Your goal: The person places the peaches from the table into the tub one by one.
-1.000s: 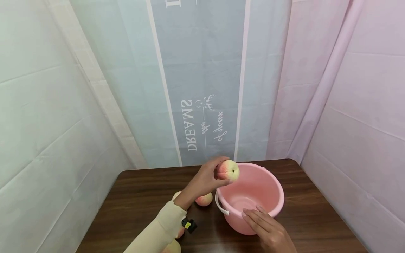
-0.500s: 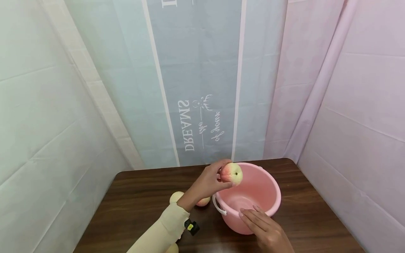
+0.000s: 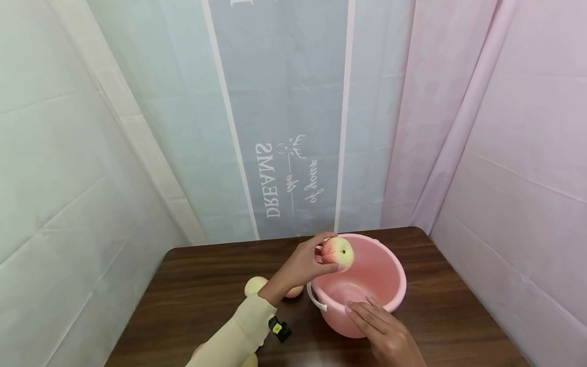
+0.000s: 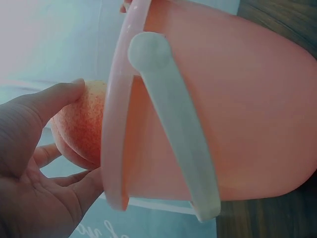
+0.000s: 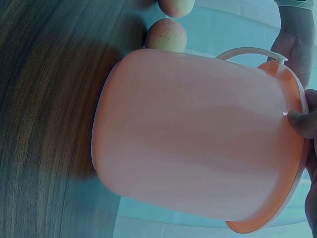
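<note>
My left hand [image 3: 302,262] holds a yellow-and-red peach [image 3: 339,253] between thumb and fingers, at the left side of the pink bucket's mouth. In the left wrist view the bucket [image 4: 247,109] partly hides the peach [image 4: 81,124], which sits right at the rim. The bucket [image 3: 341,323] stands upright, with nothing seen in the visible part of its inside. Its white handle [image 3: 316,302] hangs down on the left. My right hand [image 3: 387,331] grips the near rim, fingers over the inside and thumb [image 5: 299,123] on the outer wall.
More peaches lie on the dark wooden table [image 3: 206,275]: a pale one [image 3: 255,285] and a redder one [image 3: 295,292] beside my left forearm, another [image 3: 250,361] at the front, partly hidden by the sleeve. Fabric backdrops [image 3: 293,102] enclose the table behind and at both sides.
My left hand has moved a little right and lower with the peach, further over the bucket's mouth. My right hand keeps its place on the rim. The head view has shifted slightly.
</note>
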Action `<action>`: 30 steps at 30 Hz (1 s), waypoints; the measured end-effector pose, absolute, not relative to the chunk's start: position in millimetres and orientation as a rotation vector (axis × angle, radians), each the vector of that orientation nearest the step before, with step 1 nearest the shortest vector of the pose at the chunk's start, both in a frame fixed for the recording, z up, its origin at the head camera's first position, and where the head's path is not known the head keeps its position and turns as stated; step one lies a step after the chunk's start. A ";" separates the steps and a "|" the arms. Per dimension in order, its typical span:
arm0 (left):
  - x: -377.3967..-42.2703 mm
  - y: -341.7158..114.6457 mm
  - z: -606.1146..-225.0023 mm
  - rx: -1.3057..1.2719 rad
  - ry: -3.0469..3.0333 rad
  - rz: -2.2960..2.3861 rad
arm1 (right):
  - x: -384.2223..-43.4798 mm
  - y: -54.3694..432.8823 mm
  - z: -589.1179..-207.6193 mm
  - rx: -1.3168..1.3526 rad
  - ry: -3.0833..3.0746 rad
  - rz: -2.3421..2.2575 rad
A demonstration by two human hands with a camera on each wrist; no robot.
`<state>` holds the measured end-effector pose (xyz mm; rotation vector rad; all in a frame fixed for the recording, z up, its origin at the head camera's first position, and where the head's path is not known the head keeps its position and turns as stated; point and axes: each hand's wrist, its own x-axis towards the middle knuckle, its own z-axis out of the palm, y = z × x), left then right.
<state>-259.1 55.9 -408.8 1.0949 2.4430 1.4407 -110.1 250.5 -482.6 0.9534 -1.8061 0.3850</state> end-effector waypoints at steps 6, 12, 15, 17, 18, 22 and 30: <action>-260.2 57.1 -410.0 1.096 2.438 1.445 | -111.3 249.7 -482.7 0.948 -1.803 0.373; -263.8 55.9 -409.6 1.100 2.377 1.522 | -112.6 250.1 -480.4 0.951 -1.777 0.360; -264.9 53.3 -408.2 1.091 2.356 1.556 | -112.1 250.0 -478.3 0.951 -1.777 0.369; -265.4 51.2 -407.7 1.086 2.359 1.563 | -111.5 249.3 -477.5 0.946 -1.777 0.376; -265.7 50.0 -407.5 1.085 2.363 1.566 | -111.2 248.9 -477.2 0.947 -1.782 0.382; -266.3 45.5 -406.4 1.080 2.386 1.558 | -110.5 247.2 -475.6 0.948 -1.777 0.385; -265.1 39.9 -405.0 1.037 2.371 1.560 | -109.3 246.5 -477.4 0.938 -1.793 0.401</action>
